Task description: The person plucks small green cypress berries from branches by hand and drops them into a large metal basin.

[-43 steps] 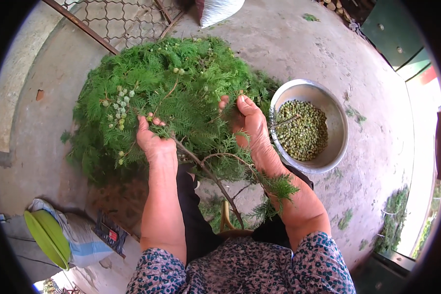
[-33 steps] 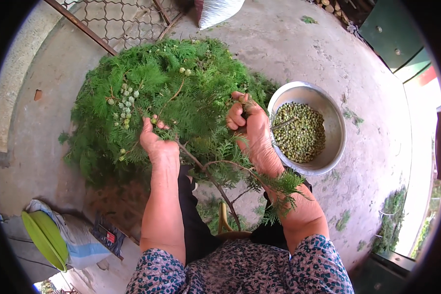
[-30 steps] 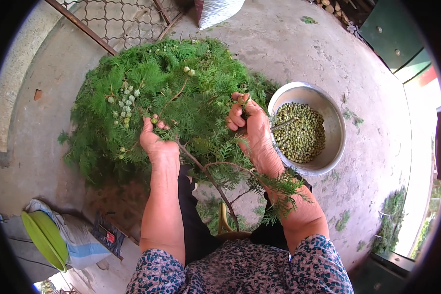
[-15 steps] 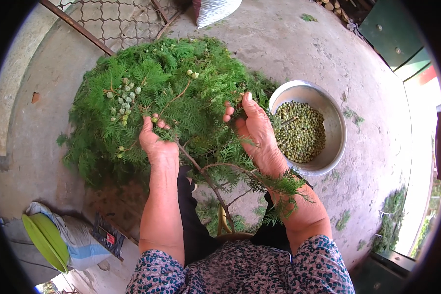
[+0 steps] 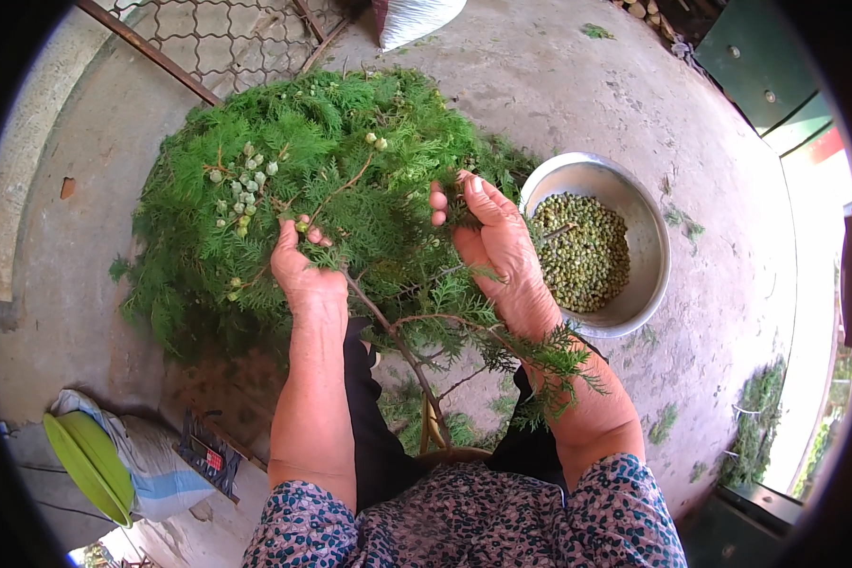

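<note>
- Evidently the left hand is curled round a leafy branch, its bare stem sloping down between the forearms.
- The right hand is half-curled among sprigs; whether it pinches anything, I cannot tell.
- Pale green cones cluster beyond the left thumb.
- Beside the right hand, a metal bowl holds small green pieces.

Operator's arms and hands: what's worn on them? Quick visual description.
Left hand and right hand: no gloves, watch or bracelet visible. Forearms uncovered. Short, loose pinkish-grey fabric sleeves with a dense dark-teal and black blotchy print. No cables or markings visible.
</note>
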A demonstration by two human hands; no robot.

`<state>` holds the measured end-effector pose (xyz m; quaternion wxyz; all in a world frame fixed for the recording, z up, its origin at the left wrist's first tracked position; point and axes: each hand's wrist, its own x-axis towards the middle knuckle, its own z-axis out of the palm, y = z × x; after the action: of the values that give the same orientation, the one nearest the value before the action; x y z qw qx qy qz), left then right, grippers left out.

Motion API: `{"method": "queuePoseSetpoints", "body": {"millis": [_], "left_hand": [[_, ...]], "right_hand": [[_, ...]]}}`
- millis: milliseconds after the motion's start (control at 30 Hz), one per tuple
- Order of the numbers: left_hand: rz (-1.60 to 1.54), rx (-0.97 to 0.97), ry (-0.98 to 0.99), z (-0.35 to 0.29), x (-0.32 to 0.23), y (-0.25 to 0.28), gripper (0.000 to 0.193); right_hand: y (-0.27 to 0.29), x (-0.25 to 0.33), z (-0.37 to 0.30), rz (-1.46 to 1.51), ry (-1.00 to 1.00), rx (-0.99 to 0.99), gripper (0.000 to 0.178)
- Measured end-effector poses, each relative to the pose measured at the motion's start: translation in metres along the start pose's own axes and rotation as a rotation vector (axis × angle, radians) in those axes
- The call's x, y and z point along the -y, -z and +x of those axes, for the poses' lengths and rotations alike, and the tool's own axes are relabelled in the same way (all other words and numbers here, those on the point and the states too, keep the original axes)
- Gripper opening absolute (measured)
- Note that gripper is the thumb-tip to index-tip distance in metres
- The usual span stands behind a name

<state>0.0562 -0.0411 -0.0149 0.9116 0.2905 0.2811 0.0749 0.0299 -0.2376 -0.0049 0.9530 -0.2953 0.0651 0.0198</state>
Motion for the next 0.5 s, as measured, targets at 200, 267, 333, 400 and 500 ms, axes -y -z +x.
{"method": "queuePoseSetpoints", "body": {"millis": [200,267,333,400,500], "left_hand": [[0.010,0.010,-0.013,0.004,-0.001,0.004,0.020],[0.011,0.024,-0.009,0.006,-0.001,0.005,0.021],[-0.001,0.007,0.000,0.002,-0.002,0.001,0.022],[0.000,-0.008,0.005,-0.008,-0.002,-0.007,0.022],[0.027,0.012,0.005,-0.014,-0.004,-0.010,0.022]], "right_hand": [[-0.003,0.004,0.001,0.103,-0.039,-0.056,0.023],[-0.005,0.006,0.002,0.122,-0.046,-0.057,0.022],[-0.004,0.008,0.001,0.159,-0.084,-0.058,0.021],[0.002,0.009,0.003,0.148,-0.074,-0.042,0.020],[0.004,0.011,0.005,0.118,-0.049,-0.093,0.017]]}}
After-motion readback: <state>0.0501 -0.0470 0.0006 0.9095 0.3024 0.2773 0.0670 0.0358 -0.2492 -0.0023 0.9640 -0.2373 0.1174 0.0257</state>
